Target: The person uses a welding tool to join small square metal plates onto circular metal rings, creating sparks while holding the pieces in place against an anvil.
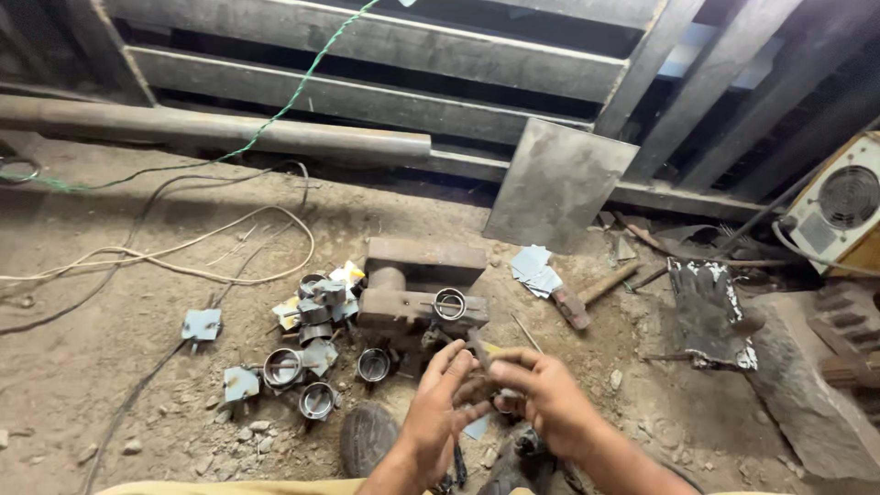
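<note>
A: Looking down at the dirt floor [110, 367]. Left hand [440, 403] and right hand [541, 394] meet low in the view, fingertips touching. What sits between them?

B: A small dark piece [480, 353], pinched at the fingertips; too small and blurred to tell its kind. Right fingers [509, 359] are curled closed on it. Left fingers [451, 359] are stretched, half open, tips against the same piece.

A: Position of the piece relative to the block?

B: Just in front of the rusty steel block [417, 289], raised above the floor. A metal ring [449, 303] lies on top of the block.

A: Left of the block?

B: A scatter of short pipe cups [282, 367] on small square plates, some upright, some tipped, lying close together. One plate [201, 324] lies apart, further left.

A: Right side?

B: A hammer [591, 293] on the ground, a stack of small grey plates [534, 268] just beside its head, a leaning steel sheet [557, 183] behind. A welding machine [839, 206] stands at the far right edge. Cables [183, 252] run over the floor at left.
</note>
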